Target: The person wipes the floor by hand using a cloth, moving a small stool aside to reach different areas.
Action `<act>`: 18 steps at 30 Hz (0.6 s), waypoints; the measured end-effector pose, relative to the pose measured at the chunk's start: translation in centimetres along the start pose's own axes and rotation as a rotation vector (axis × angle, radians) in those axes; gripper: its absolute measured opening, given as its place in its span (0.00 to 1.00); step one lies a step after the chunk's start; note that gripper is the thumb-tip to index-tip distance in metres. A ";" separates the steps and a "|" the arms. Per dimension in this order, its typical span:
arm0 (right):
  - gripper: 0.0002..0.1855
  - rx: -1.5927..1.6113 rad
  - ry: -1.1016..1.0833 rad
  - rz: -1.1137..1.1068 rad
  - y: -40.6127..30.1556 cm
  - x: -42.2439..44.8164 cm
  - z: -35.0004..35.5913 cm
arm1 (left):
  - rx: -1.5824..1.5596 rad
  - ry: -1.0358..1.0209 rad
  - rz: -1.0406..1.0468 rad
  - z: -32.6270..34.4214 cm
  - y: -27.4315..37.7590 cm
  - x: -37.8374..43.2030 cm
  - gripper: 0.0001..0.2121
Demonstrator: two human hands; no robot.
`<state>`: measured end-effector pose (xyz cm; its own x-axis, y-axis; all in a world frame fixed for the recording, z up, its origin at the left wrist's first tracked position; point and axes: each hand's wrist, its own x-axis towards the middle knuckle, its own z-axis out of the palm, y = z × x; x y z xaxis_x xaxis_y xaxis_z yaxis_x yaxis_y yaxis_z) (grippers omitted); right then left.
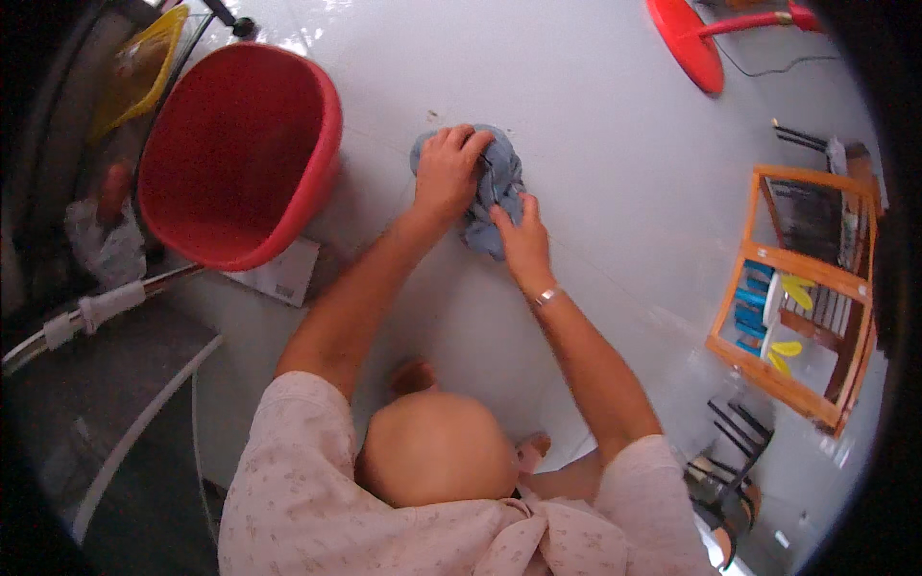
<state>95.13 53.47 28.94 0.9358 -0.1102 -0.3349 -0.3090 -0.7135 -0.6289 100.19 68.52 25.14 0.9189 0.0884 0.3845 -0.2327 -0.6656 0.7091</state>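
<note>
A crumpled grey-blue cloth [497, 169] lies on the pale, smooth floor [619, 173] in front of me. My left hand [450, 169] presses down over its upper left part, fingers curled into the folds. At the lower right of the same cloth, my right hand [524, 241] has fabric between thumb and fingers. A metal band circles my right wrist. Small dark specks [432, 115] show on the floor just beyond the cloth. My bare knee [439, 450] is below, between my arms.
To the left stands a deep red tub or seat shell [238, 158], with a white box or sheet [281, 272] by its base. A red round stand base [688, 47] with a cord is at upper right. A wooden frame [799, 270] and black chair-like legs [738, 439] stand at right.
</note>
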 end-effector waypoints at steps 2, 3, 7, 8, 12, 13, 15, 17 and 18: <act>0.28 0.014 -0.087 0.057 1.7 -1.4 -4.7 | -0.059 -0.060 0.039 -0.8 3.0 -0.9 0.22; 0.28 0.017 -0.116 0.084 3.0 -2.3 -7.3 | -0.093 -0.116 0.068 -0.9 4.4 -1.5 0.23; 0.26 -0.064 -0.107 0.063 6.6 -6.0 -15.9 | -0.181 -0.335 0.209 -0.2 9.2 -3.6 0.25; 0.25 -0.100 -0.095 0.026 7.9 -6.8 -17.6 | -0.199 -0.350 0.234 0.4 10.9 -4.4 0.25; 0.23 -0.121 -0.153 0.353 10.3 -10.1 -24.1 | -0.303 -0.602 0.331 3.6 15.8 -6.3 0.26; 0.23 -0.110 -0.140 0.188 13.6 -10.5 -24.7 | -0.295 -0.657 0.387 4.5 17.1 -6.8 0.26; 0.23 -0.102 -0.106 0.062 16.6 -12.9 -26.9 | -0.309 -0.760 0.451 4.7 19.1 -8.2 0.26; 0.24 0.062 -0.212 0.297 15.7 -13.9 -28.1 | -0.274 -0.845 0.523 5.3 20.9 -8.6 0.25; 0.24 0.072 -0.183 0.314 16.9 -14.8 -28.9 | -0.230 -0.898 0.580 5.9 22.2 -8.9 0.25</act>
<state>81.00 23.04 43.53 0.7496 -0.1863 -0.6352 -0.5937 -0.6134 -0.5207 88.77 48.60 33.98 0.5257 -0.8290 0.1909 -0.6734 -0.2685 0.6888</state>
